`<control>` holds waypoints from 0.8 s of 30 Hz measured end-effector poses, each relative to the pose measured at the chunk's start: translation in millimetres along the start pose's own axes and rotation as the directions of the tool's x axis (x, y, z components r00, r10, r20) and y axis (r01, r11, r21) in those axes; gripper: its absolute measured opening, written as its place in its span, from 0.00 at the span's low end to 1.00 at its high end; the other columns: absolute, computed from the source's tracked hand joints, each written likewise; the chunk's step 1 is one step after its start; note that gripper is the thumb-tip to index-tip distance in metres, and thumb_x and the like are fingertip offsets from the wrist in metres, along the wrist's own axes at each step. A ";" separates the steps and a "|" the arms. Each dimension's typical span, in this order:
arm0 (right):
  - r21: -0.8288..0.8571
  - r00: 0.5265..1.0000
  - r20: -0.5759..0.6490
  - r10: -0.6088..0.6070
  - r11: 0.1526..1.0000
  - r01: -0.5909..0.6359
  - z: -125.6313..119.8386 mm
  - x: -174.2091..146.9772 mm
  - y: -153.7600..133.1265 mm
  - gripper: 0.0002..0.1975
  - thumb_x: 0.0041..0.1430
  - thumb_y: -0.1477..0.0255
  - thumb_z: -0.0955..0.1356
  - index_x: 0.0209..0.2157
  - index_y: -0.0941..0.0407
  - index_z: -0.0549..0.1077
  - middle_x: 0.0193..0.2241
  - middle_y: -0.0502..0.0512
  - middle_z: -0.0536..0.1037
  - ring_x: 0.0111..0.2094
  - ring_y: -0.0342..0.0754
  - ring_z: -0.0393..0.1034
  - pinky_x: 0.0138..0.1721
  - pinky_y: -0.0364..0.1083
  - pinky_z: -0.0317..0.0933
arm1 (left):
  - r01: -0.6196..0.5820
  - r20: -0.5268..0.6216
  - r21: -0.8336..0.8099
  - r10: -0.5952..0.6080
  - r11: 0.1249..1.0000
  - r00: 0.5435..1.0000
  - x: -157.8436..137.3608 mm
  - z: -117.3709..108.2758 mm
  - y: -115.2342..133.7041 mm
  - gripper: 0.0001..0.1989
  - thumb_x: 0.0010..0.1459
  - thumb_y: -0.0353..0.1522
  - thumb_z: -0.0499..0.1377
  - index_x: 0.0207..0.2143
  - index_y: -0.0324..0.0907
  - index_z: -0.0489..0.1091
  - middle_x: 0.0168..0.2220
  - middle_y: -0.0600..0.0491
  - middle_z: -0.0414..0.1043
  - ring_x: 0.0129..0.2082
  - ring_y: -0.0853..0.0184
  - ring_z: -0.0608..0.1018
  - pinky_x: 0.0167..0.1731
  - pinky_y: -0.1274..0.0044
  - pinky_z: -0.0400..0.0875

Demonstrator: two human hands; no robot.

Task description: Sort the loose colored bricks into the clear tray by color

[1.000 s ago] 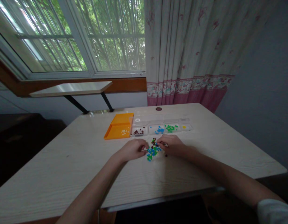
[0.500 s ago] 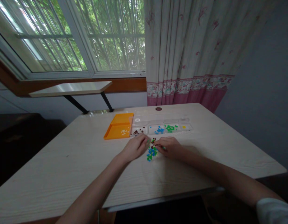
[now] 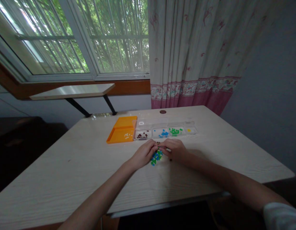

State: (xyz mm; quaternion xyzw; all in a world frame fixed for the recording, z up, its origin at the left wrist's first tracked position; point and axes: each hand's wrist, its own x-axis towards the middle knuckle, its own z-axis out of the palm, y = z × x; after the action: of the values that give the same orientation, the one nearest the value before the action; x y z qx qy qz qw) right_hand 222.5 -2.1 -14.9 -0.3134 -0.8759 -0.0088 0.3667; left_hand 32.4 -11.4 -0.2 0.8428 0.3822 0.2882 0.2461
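Observation:
My left hand [image 3: 145, 153] and my right hand [image 3: 175, 150] meet at their fingertips above a small heap of blue and green pieces [image 3: 156, 156] on the table. Both are closed in a pinch; whatever sits between the fingers is too small to make out. A few brown pieces [image 3: 158, 142] show just beyond the fingertips, and a dark bit [image 3: 170, 159] appears at the underside of my right hand. Behind the hands, a clear compartment box [image 3: 151, 137] holds brown pieces [image 3: 142, 135], blue pieces [image 3: 163, 133], green pieces [image 3: 175, 131] and a yellow piece [image 3: 189, 130] in separate sections.
An orange case [image 3: 121, 127] lies open left of the clear box, with white pieces [image 3: 128, 135] in it. A raised shelf [image 3: 76, 90] stands at the table's back left. Behind the table [image 3: 90, 172] are a window and a curtain [image 3: 186, 64].
My left hand has moved right, closing the gap to my right hand. The fingertips now come together over the heap, covering part of the brown pieces.

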 end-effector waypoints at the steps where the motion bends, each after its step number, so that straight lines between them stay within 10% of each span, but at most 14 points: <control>1: 0.000 1.000 0.000 0.005 1.000 -0.005 0.3 -0.2 0.2 0.06 0.56 0.70 0.65 0.34 0.54 0.72 0.28 0.49 0.76 0.28 0.41 0.69 0.31 0.39 0.57 | -0.001 -0.008 -0.017 0.001 1.000 1.000 0.3 0.0 0.2 0.12 0.61 0.35 0.44 0.29 0.40 0.62 0.29 0.52 0.64 0.32 0.68 0.67 0.32 0.77 0.63; 24: -0.029 0.998 -0.041 -0.041 0.999 0.039 0.9 0.7 5.0 0.05 0.55 0.71 0.65 0.30 0.54 0.73 0.25 0.49 0.76 0.26 0.41 0.69 0.29 0.40 0.57 | 0.018 -0.042 -0.119 -0.023 0.993 0.999 1.0 -2.4 2.0 0.11 0.57 0.36 0.52 0.28 0.37 0.65 0.23 0.55 0.60 0.25 0.72 0.64 0.24 0.81 0.58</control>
State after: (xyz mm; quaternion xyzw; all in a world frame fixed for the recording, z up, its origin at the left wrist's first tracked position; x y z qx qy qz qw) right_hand 224.3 2.5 -16.2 -0.3008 -0.8740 -0.0350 0.3801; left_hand 32.4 -11.3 3.1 0.8163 0.3783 0.3259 0.2903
